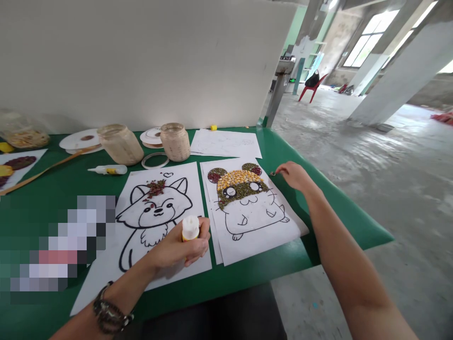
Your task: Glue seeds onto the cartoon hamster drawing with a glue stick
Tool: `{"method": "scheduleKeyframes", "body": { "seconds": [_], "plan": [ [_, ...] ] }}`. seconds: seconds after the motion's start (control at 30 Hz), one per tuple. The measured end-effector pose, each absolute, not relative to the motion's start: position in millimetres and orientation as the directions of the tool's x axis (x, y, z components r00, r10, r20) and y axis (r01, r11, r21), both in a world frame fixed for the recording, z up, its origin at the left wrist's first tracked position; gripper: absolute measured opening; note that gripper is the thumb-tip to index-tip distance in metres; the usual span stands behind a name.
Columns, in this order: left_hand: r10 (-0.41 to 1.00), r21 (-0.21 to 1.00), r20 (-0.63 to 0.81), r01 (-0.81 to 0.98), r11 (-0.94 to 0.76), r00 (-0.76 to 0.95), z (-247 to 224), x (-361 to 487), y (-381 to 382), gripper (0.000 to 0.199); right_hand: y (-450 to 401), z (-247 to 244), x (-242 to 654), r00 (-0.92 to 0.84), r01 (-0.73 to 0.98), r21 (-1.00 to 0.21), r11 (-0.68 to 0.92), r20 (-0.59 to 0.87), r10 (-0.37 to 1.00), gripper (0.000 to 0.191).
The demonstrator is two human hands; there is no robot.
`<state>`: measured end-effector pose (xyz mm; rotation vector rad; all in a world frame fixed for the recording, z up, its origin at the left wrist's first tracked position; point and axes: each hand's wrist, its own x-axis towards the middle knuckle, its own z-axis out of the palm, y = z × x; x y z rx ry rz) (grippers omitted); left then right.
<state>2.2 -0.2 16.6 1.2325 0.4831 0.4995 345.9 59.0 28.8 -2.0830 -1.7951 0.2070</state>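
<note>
The white paper sheet with a black-outlined hamster (pixel 253 219) lies flat on the green smooth-topped table (pixel 240 283), between the two hands. We note its long axis running away from the wearer, the far end canted somewhat left, with at least one further sheet showing beneath its left edge. Seeds cover the upper head: a band of yellow corn-like kernels (pixel 240 178), with small green beans (pixel 244 191) below it, around the eyes. The outlined body bears none.

We find the right hand (pixel 294 175) just off the sheet's far right edge. From its fingers, the sheet lies to the left and towards the wearer, the seeded head nearest. Those fingers are bent, their tips drawn close together beside small pale bits (pixel 272 174) on the table; we cannot tell whether anything is pinched.

The left hand (pixel 177 245) is wrapped around a white-topped bottle with yellow below (pixel 190 227), top upwards, over the white paper sheet with a black-outlined fox (pixel 159 222). From this fist, the hamster lies to the right. We judge the right hand the nearer to the seeded head; the left hand's height leaves its exact gap uncertain.
</note>
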Motion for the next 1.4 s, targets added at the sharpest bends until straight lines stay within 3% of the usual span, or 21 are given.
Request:
{"method": "scheduleKeyframes", "body": {
  "seconds": [0.13,0.33,0.67,0.87,1.13,1.4],
  "plan": [
    [0.603,0.959,-0.071,-0.111,0.259,0.795,16.5,2.4,-0.6,0.024,59.5,30.6,336.2,0.181,0.917,-0.391,-0.084,0.22,0.959,0.025],
    [0.599,0.96,-0.069,-0.11,0.258,0.798,16.8,3.3,0.7,0.027,53.1,32.9,321.2,0.169,0.88,-0.466,-0.094,0.121,0.978,0.025],
    [0.6,0.956,-0.115,-0.075,0.284,0.792,16.9,3.9,-0.9,0.029,57.7,28.9,310.2,0.301,0.827,-0.515,-0.224,0.069,0.951,0.028],
    [0.599,0.957,-0.139,-0.05,0.287,0.788,16.4,5.3,-1.2,0.028,60.0,27.3,307.9,0.321,0.685,-0.685,-0.247,-0.021,0.947,0.034],
    [0.604,0.958,-0.135,-0.051,0.281,0.785,17.9,5.8,-1.9,0.027,56.6,28.2,308.0,0.217,0.479,-0.844,-0.243,-0.154,0.964,0.019],
    [0.622,0.951,-0.149,-0.061,0.303,0.769,17.4,6.2,-2.7,0.026,58.5,22.9,302.5,0.206,0.326,-0.935,-0.138,-0.072,0.976,0.015]
  ]
}}
